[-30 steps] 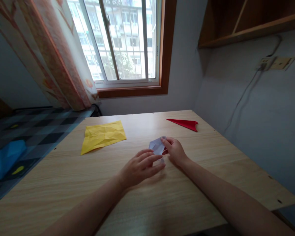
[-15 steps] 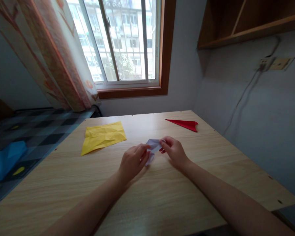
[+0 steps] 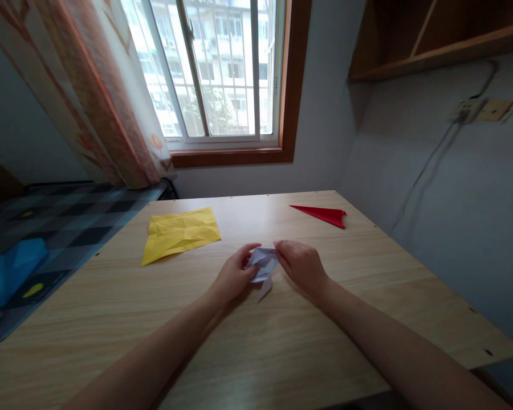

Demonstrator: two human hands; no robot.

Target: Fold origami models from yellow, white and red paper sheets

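A small folded piece of pale lilac paper (image 3: 264, 263) is held between my two hands, over the middle of the wooden table (image 3: 248, 341). My left hand (image 3: 236, 269) grips its left side, the thumb lying on the near face. At the upper right corner, the fingers of my right hand (image 3: 300, 262) pinch the paper. A narrow pointed flap (image 3: 265, 288) sticks out below, toward me. The exact shape of the folds is too small to make out.
A creased yellow paper sheet (image 3: 182, 232) lies at the table's back left. A folded red paper dart (image 3: 322, 214) lies at the back right. Left of the table, blue paper (image 3: 15, 267) rests on a checked bed cover (image 3: 68, 222). A shelf (image 3: 444, 54) hangs upper right.
The lilac paper has been turned between my hands, its pointed flap now showing below. My left hand has shifted to its left side, and my right fingers have closed further over the corner.
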